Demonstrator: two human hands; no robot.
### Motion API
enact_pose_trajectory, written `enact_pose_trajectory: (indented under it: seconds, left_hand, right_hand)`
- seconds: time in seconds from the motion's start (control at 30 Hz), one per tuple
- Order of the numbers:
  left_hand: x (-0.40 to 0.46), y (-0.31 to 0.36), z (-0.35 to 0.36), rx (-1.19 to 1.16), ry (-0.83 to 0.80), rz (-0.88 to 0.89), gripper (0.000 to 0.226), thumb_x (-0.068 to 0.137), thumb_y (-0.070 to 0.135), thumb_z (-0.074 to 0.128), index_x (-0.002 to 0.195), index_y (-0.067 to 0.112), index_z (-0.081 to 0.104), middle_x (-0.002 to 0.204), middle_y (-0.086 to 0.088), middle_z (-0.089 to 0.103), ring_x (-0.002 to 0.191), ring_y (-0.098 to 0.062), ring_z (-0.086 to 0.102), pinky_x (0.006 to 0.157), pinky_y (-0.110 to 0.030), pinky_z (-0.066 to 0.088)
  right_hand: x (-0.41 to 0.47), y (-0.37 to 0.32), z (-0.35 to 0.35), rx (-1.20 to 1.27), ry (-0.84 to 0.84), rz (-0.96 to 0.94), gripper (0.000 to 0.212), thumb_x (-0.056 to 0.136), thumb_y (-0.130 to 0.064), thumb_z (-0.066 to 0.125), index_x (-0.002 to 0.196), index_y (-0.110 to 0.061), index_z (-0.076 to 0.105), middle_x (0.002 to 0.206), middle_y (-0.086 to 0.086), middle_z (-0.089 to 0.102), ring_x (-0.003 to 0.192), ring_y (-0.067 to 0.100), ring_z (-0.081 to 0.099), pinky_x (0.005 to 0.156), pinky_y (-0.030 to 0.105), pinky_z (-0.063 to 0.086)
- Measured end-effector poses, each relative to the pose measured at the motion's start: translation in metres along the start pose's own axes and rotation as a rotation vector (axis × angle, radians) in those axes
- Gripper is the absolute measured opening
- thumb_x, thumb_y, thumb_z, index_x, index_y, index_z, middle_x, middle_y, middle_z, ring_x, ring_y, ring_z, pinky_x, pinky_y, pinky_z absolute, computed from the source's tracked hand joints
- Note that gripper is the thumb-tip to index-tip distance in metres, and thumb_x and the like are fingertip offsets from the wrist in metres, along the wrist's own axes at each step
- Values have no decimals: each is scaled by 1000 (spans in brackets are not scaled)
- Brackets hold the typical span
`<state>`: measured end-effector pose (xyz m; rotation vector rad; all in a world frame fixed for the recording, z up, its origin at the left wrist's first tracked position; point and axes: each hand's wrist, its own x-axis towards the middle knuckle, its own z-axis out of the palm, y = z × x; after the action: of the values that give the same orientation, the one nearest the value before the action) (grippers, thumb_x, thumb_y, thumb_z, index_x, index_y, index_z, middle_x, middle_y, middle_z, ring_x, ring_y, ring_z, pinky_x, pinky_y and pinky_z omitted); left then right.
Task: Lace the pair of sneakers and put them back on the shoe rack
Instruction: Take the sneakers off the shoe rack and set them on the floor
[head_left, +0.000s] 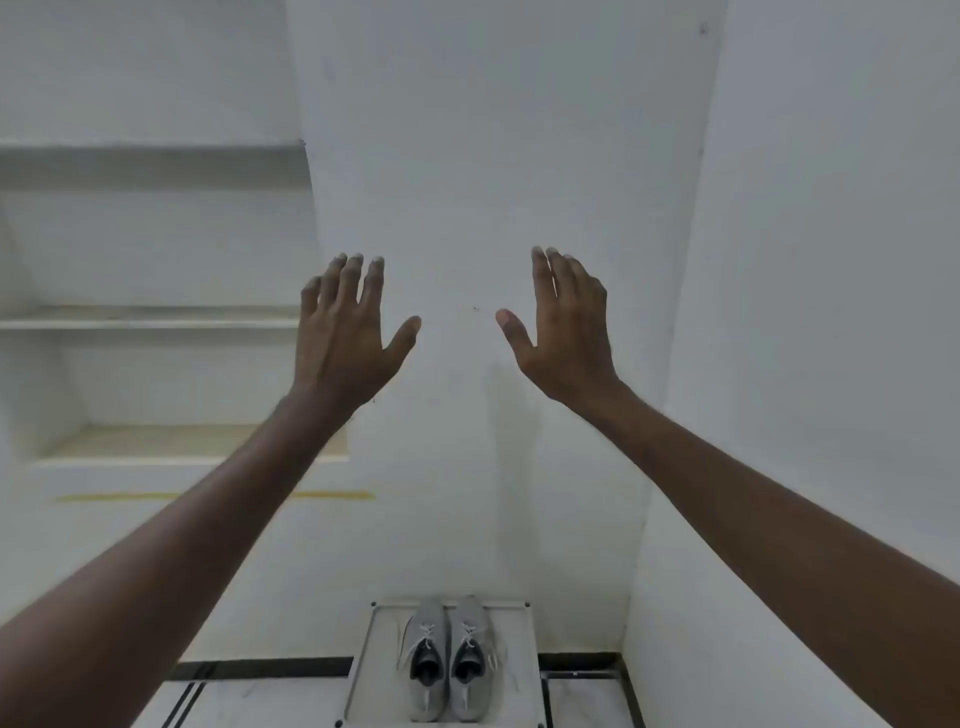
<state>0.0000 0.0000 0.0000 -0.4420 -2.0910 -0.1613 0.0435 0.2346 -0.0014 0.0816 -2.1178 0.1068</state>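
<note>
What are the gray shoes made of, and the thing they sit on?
The sneakers look like soft gray knit or mesh cloth, dull rather than shiny, with pale string laces. The shoe rack top looks like smooth white plastic or painted board with dark corner caps; which one is hard to tell.

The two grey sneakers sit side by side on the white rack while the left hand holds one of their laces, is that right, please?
Not quite: the head view shows the left hand raised, open and empty. The sneakers do sit side by side on the white rack.

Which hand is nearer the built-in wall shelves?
Left. The left hand is raised just beside the shelves' right edge; the right hand is raised farther right, before the bare wall.
</note>
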Motion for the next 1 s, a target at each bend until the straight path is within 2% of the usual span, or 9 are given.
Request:
enact_pose_trajectory:
  seconds: [0.2,0.27,0.4,0.43,0.7,1.0]
  left_hand:
    - [-21,-10,51,-56,-25,-33,71,93,55,41,144,6,40,144,-18,47,141,-34,35,111,-47,29]
    - [-15,-50,154,-127,-118,-80,69,93,54,42,143,6,41,144,-17,48,140,-33,36,111,-46,30]
    - [-35,-39,178,-214,-106,-62,68,93,53,45,143,7,43,145,-16,48,140,-32,37,112,-45,30]
    - [-38,-45,200,-236,-115,-58,67,93,53,46,142,7,44,145,-15,49,140,-31,37,112,-45,30]
    - [-113,-75,370,-366,-383,-118,66,93,54,44,143,11,45,146,-11,49,139,-28,38,113,-42,30]
    - [-279,-77,521,-386,-741,-219,70,92,56,44,145,10,42,146,-13,48,139,-30,40,112,-46,34]
  right_hand:
    - [-16,2,50,30,-59,46,72,93,-55,35,145,-4,37,149,16,41,139,32,34,112,46,28]
    - [-3,2,159,39,-153,61,71,94,-54,36,144,-4,38,149,16,41,139,32,34,113,45,28]
    - [-24,1,178,45,-169,59,68,94,-52,37,144,-5,39,150,15,41,139,31,35,113,44,28]
    - [-26,1,202,41,-179,51,67,94,-51,38,143,-6,39,150,14,42,139,30,35,114,43,28]
    - [-99,6,371,60,-428,174,65,95,-50,36,144,-8,39,149,13,42,137,28,36,113,42,28]
    - [-264,19,522,60,-801,260,66,95,-51,34,145,-7,36,150,15,40,138,32,35,113,47,29]
